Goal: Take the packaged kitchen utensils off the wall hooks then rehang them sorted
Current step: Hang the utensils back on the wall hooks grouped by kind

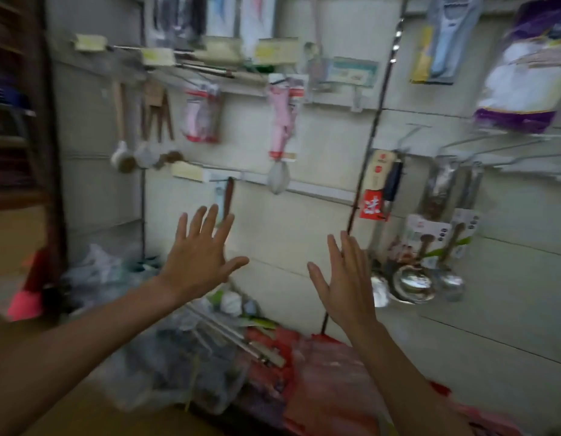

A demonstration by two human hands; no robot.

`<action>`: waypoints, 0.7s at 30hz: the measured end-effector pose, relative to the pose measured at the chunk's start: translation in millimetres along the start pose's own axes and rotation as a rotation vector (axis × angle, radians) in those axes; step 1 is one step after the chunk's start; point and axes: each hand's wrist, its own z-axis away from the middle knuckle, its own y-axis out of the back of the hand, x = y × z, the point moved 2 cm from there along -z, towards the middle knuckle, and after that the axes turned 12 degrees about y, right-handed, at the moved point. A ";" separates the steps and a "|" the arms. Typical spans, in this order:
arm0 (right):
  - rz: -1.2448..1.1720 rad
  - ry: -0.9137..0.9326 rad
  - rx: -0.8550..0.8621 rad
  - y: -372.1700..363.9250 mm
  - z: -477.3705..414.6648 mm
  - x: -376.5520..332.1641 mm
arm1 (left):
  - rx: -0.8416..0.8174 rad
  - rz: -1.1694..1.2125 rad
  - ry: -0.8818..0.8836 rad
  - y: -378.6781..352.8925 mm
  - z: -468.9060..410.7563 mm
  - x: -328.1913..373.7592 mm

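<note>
Setting: pale slatted wall panel [304, 234], matt, with horizontal grooves and thin metal wire hooks [493, 146]. The whole view is motion-blurred.

Upper row:
- Carded blue peeler pack [442, 39], yellow edge.
- Glossy purple-and-white bag [524, 73].

Middle row:
- Wooden-handled brushes [125, 152] with round heads.
- Red-and-white clear pack [201, 118].
- Long pink packaged utensil [281, 121] with a pale oval head below it.
- Cream price tags [186, 169] at the hook tips; their print is unreadable.

Lower right row:
- Red label [374, 206] bearing one white character, too blurred to read, on a dark-handled item.
- Packaged ladles [414, 284], hanging upright side by side. They have polished steel bowls, what seem to be wooden grips, and white backing cards with small grey icons.

Below the wall:
- Heap of utensils in crinkled clear plastic bags [191, 357].
- Red-and-pink plastic bag [320, 372] beside the heap.

Hands:
- Left hand [203, 262]: raised before the panel, back to the camera, fingers spread wide, holding nothing.
- Right hand [345, 284]: raised just left of the ladles, fingers straight and close together, holding nothing and touching none of the goods.
</note>
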 end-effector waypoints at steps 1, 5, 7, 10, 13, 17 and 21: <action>-0.007 0.027 -0.015 -11.0 -5.4 -22.0 | -0.008 -0.042 0.033 3.9 8.7 -28.5; -0.049 0.118 -0.072 -57.0 -27.3 -111.5 | -0.017 -0.143 0.149 19.6 47.0 -136.6; -0.094 0.167 -0.105 -83.1 -35.7 -162.5 | -0.015 -0.182 0.208 28.4 70.9 -191.4; -0.169 0.255 -0.158 -122.3 -40.5 -245.9 | -0.028 -0.257 0.305 38.2 111.5 -273.7; -0.247 0.317 -0.211 -159.3 -40.4 -326.8 | -0.030 -0.304 0.409 48.4 155.1 -349.3; -0.305 0.425 -0.256 -199.9 -35.7 -429.3 | -0.061 -0.366 0.520 65.6 217.9 -439.0; -0.362 0.525 -0.294 -233.7 -23.3 -528.2 | -0.083 -0.433 0.640 75.4 279.7 -516.7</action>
